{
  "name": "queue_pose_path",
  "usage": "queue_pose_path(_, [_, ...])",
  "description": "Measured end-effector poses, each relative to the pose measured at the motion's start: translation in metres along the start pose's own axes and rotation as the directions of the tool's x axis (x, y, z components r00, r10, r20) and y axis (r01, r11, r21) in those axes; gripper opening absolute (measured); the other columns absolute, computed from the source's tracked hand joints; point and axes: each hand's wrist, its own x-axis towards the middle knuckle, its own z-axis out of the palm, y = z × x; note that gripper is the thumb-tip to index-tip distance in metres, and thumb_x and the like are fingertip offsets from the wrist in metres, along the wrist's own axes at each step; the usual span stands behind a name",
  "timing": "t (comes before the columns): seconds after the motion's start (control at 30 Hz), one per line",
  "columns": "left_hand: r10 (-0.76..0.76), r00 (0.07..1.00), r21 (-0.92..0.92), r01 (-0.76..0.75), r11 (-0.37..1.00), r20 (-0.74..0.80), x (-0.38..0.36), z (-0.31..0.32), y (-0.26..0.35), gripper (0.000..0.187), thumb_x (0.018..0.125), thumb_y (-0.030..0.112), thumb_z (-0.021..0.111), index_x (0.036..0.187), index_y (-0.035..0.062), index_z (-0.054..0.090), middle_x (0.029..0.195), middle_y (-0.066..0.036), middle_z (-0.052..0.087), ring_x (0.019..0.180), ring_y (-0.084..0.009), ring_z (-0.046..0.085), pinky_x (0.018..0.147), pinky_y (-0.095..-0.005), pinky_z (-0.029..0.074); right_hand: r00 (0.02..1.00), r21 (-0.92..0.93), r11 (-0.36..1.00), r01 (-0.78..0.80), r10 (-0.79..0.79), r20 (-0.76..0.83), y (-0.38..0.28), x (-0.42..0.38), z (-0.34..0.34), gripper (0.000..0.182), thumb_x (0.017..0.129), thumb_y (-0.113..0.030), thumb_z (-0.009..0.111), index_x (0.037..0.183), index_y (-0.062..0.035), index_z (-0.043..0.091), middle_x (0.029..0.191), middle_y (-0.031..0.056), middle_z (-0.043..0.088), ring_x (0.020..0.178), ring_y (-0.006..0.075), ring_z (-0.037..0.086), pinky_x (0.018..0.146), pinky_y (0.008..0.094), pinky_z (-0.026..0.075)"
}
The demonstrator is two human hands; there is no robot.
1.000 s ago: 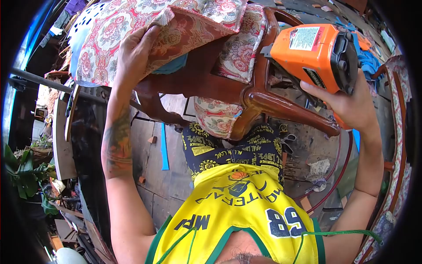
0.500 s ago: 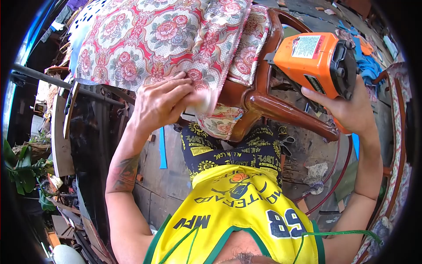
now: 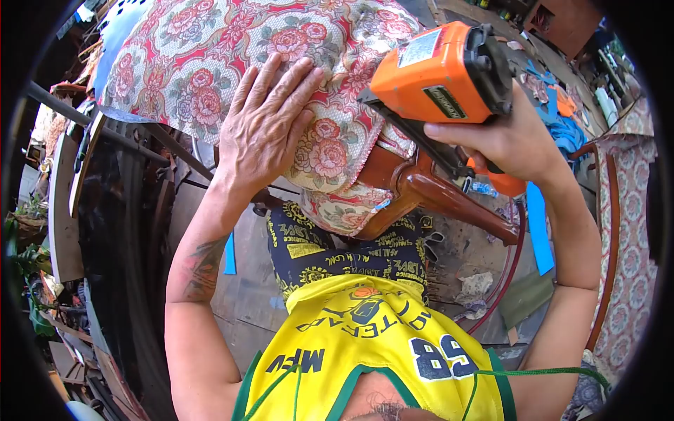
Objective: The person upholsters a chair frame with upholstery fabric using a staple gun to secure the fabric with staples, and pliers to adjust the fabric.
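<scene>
My left hand (image 3: pixel 268 123) lies flat with its fingers stretched on a floral fabric (image 3: pixel 203 98) of red, cream and pink. The fabric drapes over a chair with a glossy brown wooden frame (image 3: pixel 449 203). My right hand (image 3: pixel 512 144) is wrapped round the grip of an orange and black nail gun (image 3: pixel 439 74). The tool's black nose is over the fabric near the chair's edge, to the right of my left hand; whether it touches cannot be made out. Below the draped edge, another patterned fabric panel (image 3: pixel 347 207) shows on the chair.
A dark red hose (image 3: pixel 507 281) runs down from the tool to the floor. Blue strips (image 3: pixel 539 231) and fabric scraps (image 3: pixel 477 288) lie about. At the right stands another floral-upholstered piece (image 3: pixel 632 231). A metal bar (image 3: pixel 105 133) and wood pieces are on the left.
My left hand has gone from gripping the fabric's edge to lying flat higher up on it. The nail gun has moved left, over the fabric, which now drapes further across the chair frame.
</scene>
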Motion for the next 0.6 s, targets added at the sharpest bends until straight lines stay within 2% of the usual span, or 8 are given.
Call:
queue_pose_path(0.1, [-0.005,1.000,-0.007,0.005,1.000,0.005,-0.008,0.000,0.002,0.050,0.107,0.036,0.051,0.155,0.0237,0.050,0.158,-0.001,0.050,0.151,-0.0271,0.038,0.128,-0.0457,0.023,1.000,-0.049,0.999,0.002,-0.002,0.015,-0.005,0.013,0.008,0.038,0.081,-0.014,0.087,0.114,-0.0015,0.074,0.097,0.0054,0.077,0.086,0.0112,0.065,0.086,0.0316,0.055])
queue_pose_path(0.17, [-0.021,0.999,-0.057,0.023,0.998,0.036,-0.012,-0.003,0.006,0.050,0.106,0.029,0.049,0.156,0.0213,0.050,0.161,0.000,0.048,0.154,-0.0284,0.034,0.128,-0.0482,0.020,0.999,-0.084,0.996,0.032,-0.030,0.019,-0.007,0.020,0.010,0.038,0.080,-0.015,0.087,0.114,-0.0028,0.075,0.094,0.0040,0.076,0.082,0.0109,0.066,0.080,0.0314,0.056])
queue_pose_path(0.23, [-0.038,0.999,-0.080,0.040,0.996,0.031,-0.015,0.001,0.006,0.050,0.105,0.030,0.050,0.155,0.0221,0.051,0.160,0.000,0.048,0.154,-0.0286,0.034,0.128,-0.0494,0.019,0.992,-0.060,0.992,-0.111,0.114,0.051,-0.014,0.025,0.011,0.038,0.081,-0.016,0.087,0.114,-0.0042,0.075,0.087,0.0028,0.074,0.070,0.0090,0.064,0.066,0.0299,0.055])
queue_pose_path(0.27, [-0.028,0.999,-0.054,0.029,0.998,0.028,-0.018,0.003,0.005,0.051,0.105,0.032,0.052,0.155,0.0231,0.050,0.160,0.001,0.048,0.153,-0.0281,0.035,0.128,-0.0498,0.020,0.991,-0.068,0.991,-0.118,0.122,0.056,-0.015,0.027,0.013,0.038,0.081,-0.016,0.087,0.114,-0.0042,0.075,0.087,0.0028,0.074,0.070,0.0090,0.064,0.066,0.0299,0.055])
queue_pose_path(0.33, [-0.022,0.999,-0.034,0.023,0.999,0.023,-0.022,0.006,0.007,0.053,0.104,0.035,0.054,0.155,0.0240,0.050,0.159,0.002,0.048,0.152,-0.0276,0.036,0.128,-0.0501,0.020,0.986,-0.039,0.987,-0.155,0.157,0.055,-0.017,0.030,0.015,0.038,0.081,-0.017,0.087,0.115,-0.0051,0.075,0.080,0.0013,0.071,0.058,0.0070,0.058,0.054,0.0282,0.050])
queue_pose_path(0.43, [-0.048,0.999,-0.050,0.049,0.998,0.010,-0.029,0.009,0.012,0.053,0.104,0.036,0.054,0.156,0.0266,0.050,0.161,0.004,0.047,0.154,-0.0268,0.034,0.129,-0.0526,0.018,0.987,-0.052,0.987,-0.150,0.153,0.058,-0.016,0.034,0.019,0.037,0.082,-0.018,0.086,0.114,-0.0048,0.075,0.077,0.0007,0.070,0.052,0.0064,0.054,0.049,0.0274,0.047])
queue_pose_path(0.57, [-0.074,0.997,-0.061,0.075,0.995,0.015,-0.032,0.011,0.013,0.053,0.104,0.036,0.054,0.156,0.0295,0.049,0.161,0.006,0.045,0.155,-0.0259,0.032,0.129,-0.0543,0.015,0.964,-0.083,0.968,-0.238,0.245,0.101,-0.023,0.038,0.020,0.036,0.082,-0.017,0.086,0.114,-0.0044,0.075,0.082,0.0027,0.073,0.062,0.0095,0.061,0.060,0.0296,0.054])
queue_pose_path(0.6, [-0.070,0.997,-0.060,0.071,0.996,0.020,-0.032,0.011,0.013,0.053,0.103,0.036,0.054,0.156,0.0298,0.049,0.162,0.007,0.045,0.155,-0.0259,0.032,0.129,-0.0546,0.015,0.991,-0.118,0.988,-0.101,0.111,0.080,-0.016,0.038,0.021,0.036,0.082,-0.017,0.086,0.114,-0.0040,0.075,0.086,0.0042,0.074,0.069,0.0115,0.064,0.068,0.0312,0.056])
